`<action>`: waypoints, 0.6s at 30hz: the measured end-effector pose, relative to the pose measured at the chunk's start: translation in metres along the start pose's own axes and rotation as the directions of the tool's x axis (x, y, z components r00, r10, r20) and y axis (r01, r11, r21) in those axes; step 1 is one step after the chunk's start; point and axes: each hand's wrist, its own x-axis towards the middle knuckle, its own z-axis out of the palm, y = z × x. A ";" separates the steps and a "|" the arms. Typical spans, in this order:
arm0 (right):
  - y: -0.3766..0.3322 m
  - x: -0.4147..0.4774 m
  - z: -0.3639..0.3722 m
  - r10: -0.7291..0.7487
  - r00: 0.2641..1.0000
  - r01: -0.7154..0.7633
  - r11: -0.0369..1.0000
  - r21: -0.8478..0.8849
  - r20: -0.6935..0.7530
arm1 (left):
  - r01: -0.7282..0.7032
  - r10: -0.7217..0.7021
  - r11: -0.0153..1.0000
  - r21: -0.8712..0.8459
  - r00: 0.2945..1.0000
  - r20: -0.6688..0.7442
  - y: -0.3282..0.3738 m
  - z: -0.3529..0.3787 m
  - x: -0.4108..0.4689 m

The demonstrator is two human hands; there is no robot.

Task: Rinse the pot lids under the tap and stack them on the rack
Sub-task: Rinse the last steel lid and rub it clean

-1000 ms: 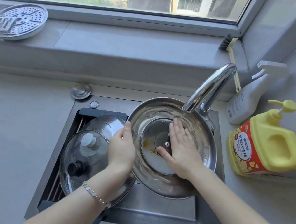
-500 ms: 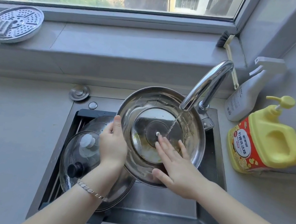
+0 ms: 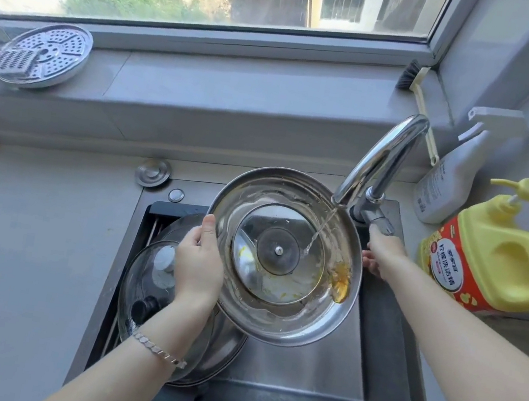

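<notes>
over the sink, under the tap, we hold the lid tilted, its underside facing us, with water striking right of centre. our left hand pinches the left rim, thumb inside and fingers curled behind. our right hand sits just past the right rim with its fingers hidden, so we cannot tell their state. the rack lies left, nearer the left hand.

Three pot lids, two bottles, one tap, one brush.

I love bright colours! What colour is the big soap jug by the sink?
The soap jug is yellow with a red label; head view.
</notes>
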 end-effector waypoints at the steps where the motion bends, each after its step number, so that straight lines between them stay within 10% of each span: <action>1: -0.002 0.003 0.001 -0.006 1.000 0.006 1.000 -0.005 -0.015 | 0.005 -0.005 1.000 -0.005 1.000 -0.002 -0.001 -0.001 0.002; 18: 0.009 0.004 -0.006 -0.167 0.984 0.142 0.945 -0.295 -0.062 | 0.100 -0.100 0.995 0.028 0.995 -0.006 -0.002 0.005 0.004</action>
